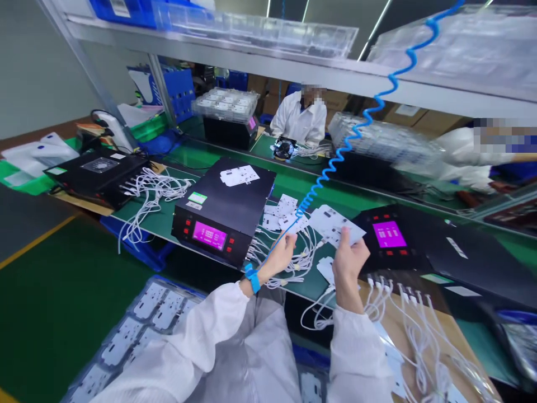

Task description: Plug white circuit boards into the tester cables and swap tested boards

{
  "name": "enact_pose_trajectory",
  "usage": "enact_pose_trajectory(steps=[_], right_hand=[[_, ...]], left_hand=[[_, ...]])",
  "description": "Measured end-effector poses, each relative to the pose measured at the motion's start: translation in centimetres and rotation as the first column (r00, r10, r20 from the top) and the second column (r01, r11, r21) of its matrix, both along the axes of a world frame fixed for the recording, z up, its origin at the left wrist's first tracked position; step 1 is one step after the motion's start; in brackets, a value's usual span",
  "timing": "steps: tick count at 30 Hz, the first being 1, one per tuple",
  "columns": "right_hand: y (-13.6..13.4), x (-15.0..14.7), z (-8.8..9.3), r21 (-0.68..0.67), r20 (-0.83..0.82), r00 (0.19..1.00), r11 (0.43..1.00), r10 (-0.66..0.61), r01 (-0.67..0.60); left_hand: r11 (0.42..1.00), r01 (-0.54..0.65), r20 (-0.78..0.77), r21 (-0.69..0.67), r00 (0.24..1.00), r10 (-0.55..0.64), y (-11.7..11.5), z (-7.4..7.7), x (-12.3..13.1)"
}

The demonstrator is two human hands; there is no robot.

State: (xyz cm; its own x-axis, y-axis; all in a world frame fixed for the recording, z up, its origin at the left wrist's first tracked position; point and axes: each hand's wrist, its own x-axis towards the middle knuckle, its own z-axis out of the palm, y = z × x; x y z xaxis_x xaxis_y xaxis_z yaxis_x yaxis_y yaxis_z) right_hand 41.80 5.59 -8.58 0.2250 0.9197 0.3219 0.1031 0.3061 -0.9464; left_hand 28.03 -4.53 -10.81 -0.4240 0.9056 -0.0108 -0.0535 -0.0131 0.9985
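Note:
My right hand (350,258) grips a thin white circuit board (329,223) by its near edge, thumb on top, raised over the bench. My left hand (280,256) is closed, fingers curled together, left of the board and apart from it; whatever it holds, if anything, is hidden. A blue wrist strap (252,278) is on my left wrist, joined to a coiled blue cord (331,166). Beyond my left hand lie several similar white boards (282,211). White cables (304,258) loop across the bench between and around both hands.
Black test boxes with lit magenta screens stand left (210,235) and right (390,234). Another black box (98,173) sits farther left. Trays of white boards (145,313) are low at left. A shelf (268,56) spans overhead. A co-worker (300,115) sits opposite.

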Motion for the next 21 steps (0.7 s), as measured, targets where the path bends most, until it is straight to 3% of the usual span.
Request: enact_pose_trajectory(steps=[3, 6, 9, 14, 17, 21], right_hand=[[0.2, -0.8, -0.6, -0.139, -0.366, 0.909, 0.954, 0.2, -0.266], [0.5, -1.8, -1.7, -0.215, -0.513, 0.817, 0.882, 0.263, -0.419], [1.4, -2.4, -3.1, -0.295, -0.501, 0.834, 0.86, 0.232, -0.416], [4.3, -2.6, -4.5, -0.339, -0.459, 0.855, 0.842, 0.242, -0.42], [7.1, -1.6, -3.5, -0.302, -0.444, 0.871, 0.88, 0.211, -0.367], [10.4, 1.3, -1.8, -0.231, -0.423, 0.903, 0.955, 0.072, -0.185]], left_hand=[[0.997, 0.074, -0.083, 0.015, 0.994, -0.073, 0.8, -0.2, -0.2], [0.979, 0.205, -0.133, 0.013, 0.97, -0.202, 1.8, -0.1, 0.0], [0.964, 0.266, -0.165, -0.007, 0.95, -0.264, 2.5, 0.2, 0.5], [0.977, 0.205, -0.203, -0.058, 0.956, -0.213, 3.3, 0.8, 1.2], [0.97, 0.221, -0.186, -0.099, 0.954, -0.236, 3.2, 0.7, 1.2], [0.952, 0.238, -0.079, -0.194, 0.963, -0.257, 3.5, -0.3, 0.6]])
